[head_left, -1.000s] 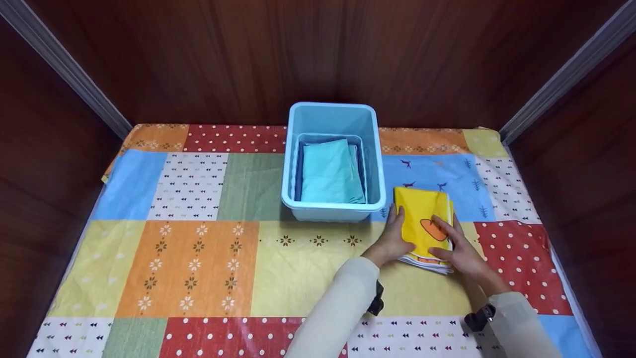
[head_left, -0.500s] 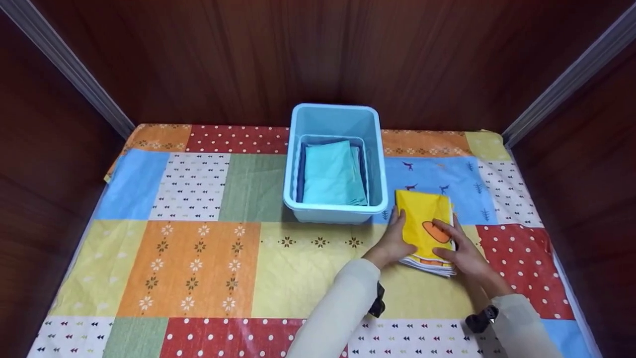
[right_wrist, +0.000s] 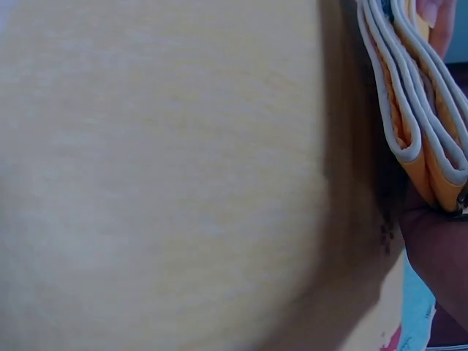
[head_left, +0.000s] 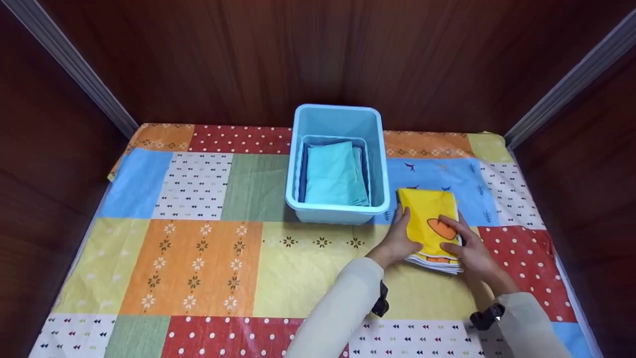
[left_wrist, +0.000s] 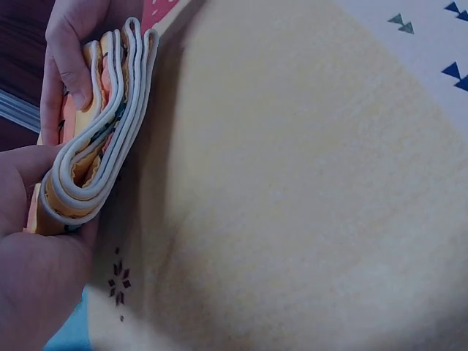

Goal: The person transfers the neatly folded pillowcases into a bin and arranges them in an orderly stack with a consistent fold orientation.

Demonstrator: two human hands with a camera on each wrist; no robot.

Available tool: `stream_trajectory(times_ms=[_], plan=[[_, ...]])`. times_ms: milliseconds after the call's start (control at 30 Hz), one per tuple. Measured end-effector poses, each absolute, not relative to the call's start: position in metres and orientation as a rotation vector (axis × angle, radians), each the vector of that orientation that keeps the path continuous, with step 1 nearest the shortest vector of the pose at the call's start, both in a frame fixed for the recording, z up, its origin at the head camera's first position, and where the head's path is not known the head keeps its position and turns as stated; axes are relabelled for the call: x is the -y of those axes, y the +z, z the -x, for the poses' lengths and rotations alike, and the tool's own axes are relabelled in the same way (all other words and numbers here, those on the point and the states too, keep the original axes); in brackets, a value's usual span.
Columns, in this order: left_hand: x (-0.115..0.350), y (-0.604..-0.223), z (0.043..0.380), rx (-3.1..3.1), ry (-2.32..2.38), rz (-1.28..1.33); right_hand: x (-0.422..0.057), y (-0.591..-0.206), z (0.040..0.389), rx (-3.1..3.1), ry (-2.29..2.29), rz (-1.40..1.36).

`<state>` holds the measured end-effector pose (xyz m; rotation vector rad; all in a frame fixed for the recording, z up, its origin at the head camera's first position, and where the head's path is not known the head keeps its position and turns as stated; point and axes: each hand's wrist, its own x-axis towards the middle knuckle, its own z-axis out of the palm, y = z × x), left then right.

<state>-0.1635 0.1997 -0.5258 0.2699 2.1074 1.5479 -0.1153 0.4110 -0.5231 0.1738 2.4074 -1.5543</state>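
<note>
In the head view a folded yellow cloth (head_left: pixel 422 219) with an orange oval print and white edging is held between both hands, right of the tub. My left hand (head_left: pixel 397 241) grips its left side, thumb on top and fingers partly hidden beneath. On the right side my right hand (head_left: pixel 469 248) grips it, thumb and a finger over the top. The left wrist view shows several stacked folds of the cloth (left_wrist: pixel 110 139), rounded at one end. Whether its underside touches the tabletop cannot be told.
A light blue plastic tub (head_left: pixel 338 216) stands at the back middle. Inside lie a folded turquoise cloth (head_left: pixel 332 174) and darker blue fabric. A patchwork tablecloth (head_left: pixel 198 268) covers the surface. Dark wood panels (head_left: pixel 318 54) enclose the back and sides.
Both hands keep their hold on the yellow cloth. Its near end has shifted slightly to the right. The head view has also shifted a little; the tub stays put.
</note>
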Motion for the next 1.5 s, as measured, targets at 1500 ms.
stream_trajectory(times_ms=[1500], plan=[[-0.215,-0.462,0.158,-2.166,1.728,-0.32,-0.432,-0.456,0.13,-2.181,-1.803,-0.239]])
